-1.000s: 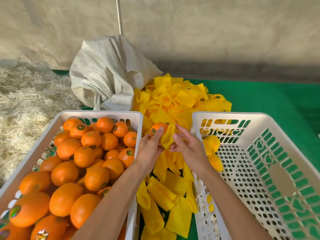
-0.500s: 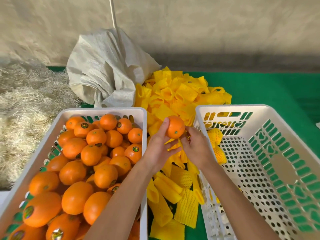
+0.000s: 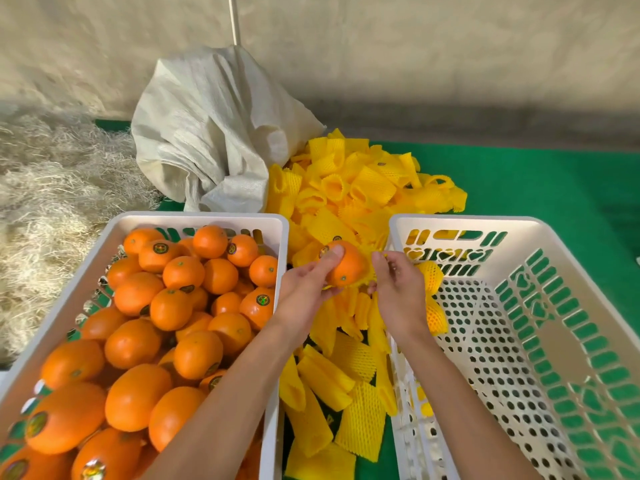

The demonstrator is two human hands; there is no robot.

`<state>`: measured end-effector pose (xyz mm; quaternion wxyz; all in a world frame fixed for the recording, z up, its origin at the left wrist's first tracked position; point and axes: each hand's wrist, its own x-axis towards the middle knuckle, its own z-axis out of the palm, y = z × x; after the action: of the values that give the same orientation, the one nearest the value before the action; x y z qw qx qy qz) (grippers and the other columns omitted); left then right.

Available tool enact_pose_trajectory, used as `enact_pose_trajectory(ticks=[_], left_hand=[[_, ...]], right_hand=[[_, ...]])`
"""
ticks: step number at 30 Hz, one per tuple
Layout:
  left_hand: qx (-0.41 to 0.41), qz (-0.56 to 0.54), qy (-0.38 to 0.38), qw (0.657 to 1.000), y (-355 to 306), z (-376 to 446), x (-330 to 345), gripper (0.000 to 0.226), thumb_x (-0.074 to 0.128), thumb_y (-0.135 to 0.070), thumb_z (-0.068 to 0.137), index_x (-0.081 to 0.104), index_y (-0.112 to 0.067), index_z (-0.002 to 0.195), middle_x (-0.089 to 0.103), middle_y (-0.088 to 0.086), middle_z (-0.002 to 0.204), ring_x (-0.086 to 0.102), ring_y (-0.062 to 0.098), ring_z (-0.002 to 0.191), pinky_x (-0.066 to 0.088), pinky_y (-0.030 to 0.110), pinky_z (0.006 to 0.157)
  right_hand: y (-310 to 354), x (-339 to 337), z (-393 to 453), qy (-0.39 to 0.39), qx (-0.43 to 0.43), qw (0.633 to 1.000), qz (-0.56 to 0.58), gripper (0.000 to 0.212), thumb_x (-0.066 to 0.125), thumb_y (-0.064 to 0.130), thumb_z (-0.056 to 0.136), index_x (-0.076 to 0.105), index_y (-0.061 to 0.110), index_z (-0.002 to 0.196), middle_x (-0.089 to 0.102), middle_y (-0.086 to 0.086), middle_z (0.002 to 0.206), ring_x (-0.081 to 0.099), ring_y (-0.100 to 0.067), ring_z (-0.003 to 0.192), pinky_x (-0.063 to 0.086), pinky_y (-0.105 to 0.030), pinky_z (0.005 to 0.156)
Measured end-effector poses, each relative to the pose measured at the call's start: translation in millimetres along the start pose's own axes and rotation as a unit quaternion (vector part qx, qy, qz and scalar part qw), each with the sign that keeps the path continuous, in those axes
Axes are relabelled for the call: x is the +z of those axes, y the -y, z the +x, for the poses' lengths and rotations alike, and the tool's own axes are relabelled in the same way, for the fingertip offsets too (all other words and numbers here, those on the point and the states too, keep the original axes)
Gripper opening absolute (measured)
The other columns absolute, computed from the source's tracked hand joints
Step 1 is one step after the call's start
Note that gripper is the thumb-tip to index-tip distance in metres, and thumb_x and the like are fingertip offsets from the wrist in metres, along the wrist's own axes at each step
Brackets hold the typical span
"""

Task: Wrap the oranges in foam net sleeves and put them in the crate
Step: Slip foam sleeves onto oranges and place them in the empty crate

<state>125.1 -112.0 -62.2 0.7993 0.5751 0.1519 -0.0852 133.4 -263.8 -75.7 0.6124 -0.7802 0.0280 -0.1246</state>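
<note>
At frame centre we are gripping an orange with the left hand, thumb lying across its top, while the right hand is pinching the sleeve edge beneath it. The sleeve is covering only the underside; we judge it could slip off or the orange could drop among the loose sleeves if either grip relaxes. The crate, at right, is holding two wrapped oranges.
</note>
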Motion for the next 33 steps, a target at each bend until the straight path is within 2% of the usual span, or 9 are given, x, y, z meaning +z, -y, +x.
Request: enact_pose_trajectory(ticks=[4,7,12,16,21,24,26,28,33], left_hand=[[0.097,0.217,-0.075,0.968,14,1,5,0.065,0.086,-0.059,0.074,0.061,-0.015,0.115,0.069,-0.003,0.102,0.068,-0.002,0.087,0.055,0.015,0.07],[0.165,0.242,-0.092,0.952,20,-1,5,0.066,0.084,-0.049,0.081,0.043,-0.02,0.124,0.051,-0.016,0.107,0.051,-0.026,0.089,0.042,0.001,0.07],[0.164,0.232,-0.071,0.956,14,1,0,0.054,0.066,-0.045,0.082,0.056,-0.026,0.131,0.068,-0.01,0.105,0.064,0.003,0.092,0.053,0.023,0.074],[0.071,0.189,-0.034,0.979,15,3,-1,0.034,0.051,-0.025,0.093,0.062,-0.018,0.125,0.065,-0.011,0.068,0.063,0.009,0.063,0.052,0.022,0.051],[-0.038,0.059,-0.018,0.997,8,2,2,0.038,0.044,0.001,0.104,0.047,0.007,0.142,0.066,0.018,0.12,0.067,0.012,0.077,0.058,0.022,0.059],[-0.002,-0.047,0.039,0.998,4,-1,9,0.05,0.046,-0.003,0.107,0.033,-0.023,0.152,0.065,0.009,0.128,0.077,0.013,0.092,0.062,0.033,0.067],[-0.013,-0.114,0.098,0.989,0,-1,7,0.054,0.046,-0.004,0.107,0.032,-0.029,0.153,0.065,0.013,0.134,0.072,0.026,0.114,0.063,0.045,0.082],[-0.018,-0.112,0.152,0.982,-3,-4,2,0.06,0.054,-0.001,0.103,0.035,-0.023,0.155,0.062,0.023,0.139,0.062,0.037,0.128,0.059,0.049,0.095],[-0.014,-0.015,0.067,0.998,-1,-5,5,0.079,0.08,-0.034,0.084,0.043,-0.016,0.152,0.07,0.011,0.131,0.073,0.03,0.112,0.06,0.045,0.094]], right_hand=[[5,-2,-10,-0.013,-0.169,0.98,-0.105,0.024,0.053,0.032,0.105,0.063,0.011,0.11,0.057,0.003,0.098,0.059,-0.015,0.084,0.049,-0.022,0.073],[9,-2,-15,0.018,-0.281,0.945,-0.168,0.019,0.057,0.018,0.104,0.064,0.002,0.111,0.057,-0.005,0.103,0.056,-0.013,0.088,0.046,-0.018,0.073],[15,-2,-20,0.054,-0.359,0.912,-0.191,0.019,0.061,0.017,0.101,0.068,0.001,0.109,0.062,-0.007,0.099,0.06,-0.013,0.078,0.05,-0.02,0.064],[14,-3,-17,0.058,-0.277,0.943,-0.176,0.033,0.053,0.04,0.104,0.064,0.01,0.11,0.058,0.003,0.103,0.056,-0.005,0.085,0.05,-0.026,0.066],[2,-2,-14,0.092,-0.112,0.967,-0.212,0.062,0.028,0.062,0.104,0.033,0.023,0.151,0.043,0.002,0.145,0.04,0.022,0.108,0.039,-0.022,0.094],[-2,2,-15,0.147,-0.045,0.972,-0.18,0.069,0.026,0.068,0.101,0.024,0.029,0.158,0.041,0.001,0.157,0.046,-0.005,0.136,0.04,-0.032,0.11],[-2,1,-14,0.127,-0.031,0.978,-0.161,0.068,0.025,0.069,0.101,0.029,0.028,0.156,0.054,-0.001,0.145,0.058,-0.011,0.125,0.05,-0.034,0.104],[0,-1,-14,0.08,-0.05,0.985,-0.148,0.06,0.028,0.063,0.103,0.039,0.026,0.15,0.059,0.01,0.127,0.06,0.006,0.105,0.055,-0.023,0.09],[5,-2,-13,0.095,-0.032,0.986,-0.135,0.06,0.031,0.064,0.103,0.042,0.028,0.15,0.063,0.011,0.122,0.067,-0.006,0.094,0.06,-0.038,0.083]])
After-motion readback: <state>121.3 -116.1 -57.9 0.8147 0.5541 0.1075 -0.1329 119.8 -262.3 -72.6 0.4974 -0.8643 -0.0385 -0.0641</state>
